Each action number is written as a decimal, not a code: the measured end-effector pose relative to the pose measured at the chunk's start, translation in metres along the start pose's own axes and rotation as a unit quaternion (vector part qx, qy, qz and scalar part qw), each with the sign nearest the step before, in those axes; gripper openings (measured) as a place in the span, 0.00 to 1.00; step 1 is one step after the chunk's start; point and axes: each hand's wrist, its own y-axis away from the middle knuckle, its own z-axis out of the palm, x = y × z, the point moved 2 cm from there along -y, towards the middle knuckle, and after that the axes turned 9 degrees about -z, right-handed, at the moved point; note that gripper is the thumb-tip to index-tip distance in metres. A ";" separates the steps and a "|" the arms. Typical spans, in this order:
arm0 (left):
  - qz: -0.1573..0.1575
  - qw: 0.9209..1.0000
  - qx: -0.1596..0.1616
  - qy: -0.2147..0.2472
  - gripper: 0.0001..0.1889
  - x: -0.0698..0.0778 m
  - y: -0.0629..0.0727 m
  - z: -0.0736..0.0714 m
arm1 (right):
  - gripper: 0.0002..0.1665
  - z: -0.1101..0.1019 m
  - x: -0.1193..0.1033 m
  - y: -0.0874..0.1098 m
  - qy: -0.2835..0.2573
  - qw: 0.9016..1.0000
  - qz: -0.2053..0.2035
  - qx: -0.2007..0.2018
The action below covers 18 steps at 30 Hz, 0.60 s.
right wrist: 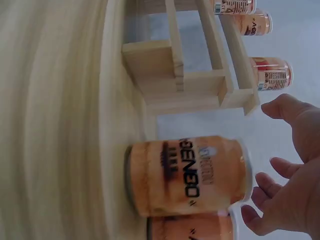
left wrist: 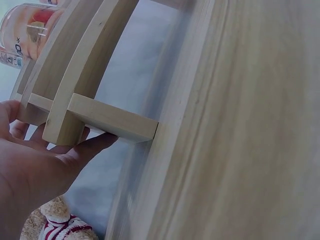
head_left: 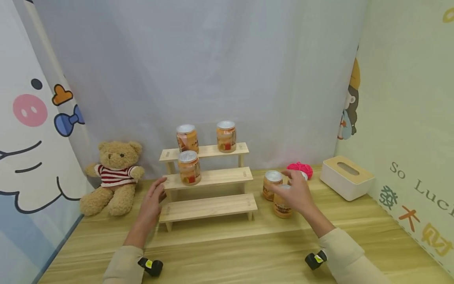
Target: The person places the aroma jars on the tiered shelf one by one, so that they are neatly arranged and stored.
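A three-step wooden display shelf (head_left: 209, 207) stands on the table. My left hand (head_left: 151, 201) is at its left end; in the left wrist view the fingers (left wrist: 100, 142) touch the end of a step. Two orange-labelled cans (head_left: 226, 137) with silver lids stand on the top step, and another can (head_left: 189, 169) is on the middle step. To the right of the shelf, my right hand (head_left: 298, 191) hovers over a group of similar cans (head_left: 282, 209), thumb and fingers spread. The right wrist view shows the fingers (right wrist: 267, 185) beside the lid end of the nearest can (right wrist: 185, 175). One can is partly hidden behind that hand.
A teddy bear (head_left: 118, 173) in a striped shirt sits left of the shelf. Behind the cans lies a bright pink bundle (head_left: 306, 169), with a white tissue box (head_left: 345, 183) with a wooden top farther right. Curtains enclose the back and sides.
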 end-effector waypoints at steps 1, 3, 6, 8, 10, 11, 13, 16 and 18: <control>-0.001 1.000 0.000 0.000 0.29 0.000 -0.001 0.000 | 0.37 -0.001 0.004 0.003 0.000 1.000 0.011 -0.005; -0.002 1.000 -0.001 -0.001 0.29 0.001 -0.001 0.000 | 0.36 -0.003 0.014 0.008 -0.004 0.999 0.032 -0.013; -0.001 1.000 -0.001 -0.002 0.29 0.002 -0.001 0.000 | 0.36 -0.003 0.022 0.015 -0.015 0.998 0.063 -0.019; 0.001 1.000 -0.003 -0.003 0.29 0.002 -0.001 0.000 | 0.37 -0.001 0.027 0.018 -0.030 0.996 0.079 -0.018; -0.001 1.000 -0.005 -0.002 0.29 0.002 -0.001 0.001 | 0.39 0.002 0.031 0.020 -0.042 0.995 0.091 -0.017; -0.003 1.000 -0.006 -0.002 0.29 0.002 -0.001 0.001 | 0.40 0.003 0.033 0.020 -0.047 0.994 0.096 -0.017; -0.007 1.000 -0.007 -0.002 0.29 0.001 -0.001 0.001 | 0.40 0.005 0.036 0.022 -0.049 0.994 0.101 -0.016; -0.009 1.000 -0.007 -0.003 0.29 0.001 0.000 0.001 | 0.40 0.006 0.038 0.023 -0.051 0.993 0.105 -0.017; -0.005 1.000 -0.006 -0.005 0.29 0.001 0.000 0.001 | 0.42 0.006 0.039 0.023 -0.055 0.993 0.105 -0.022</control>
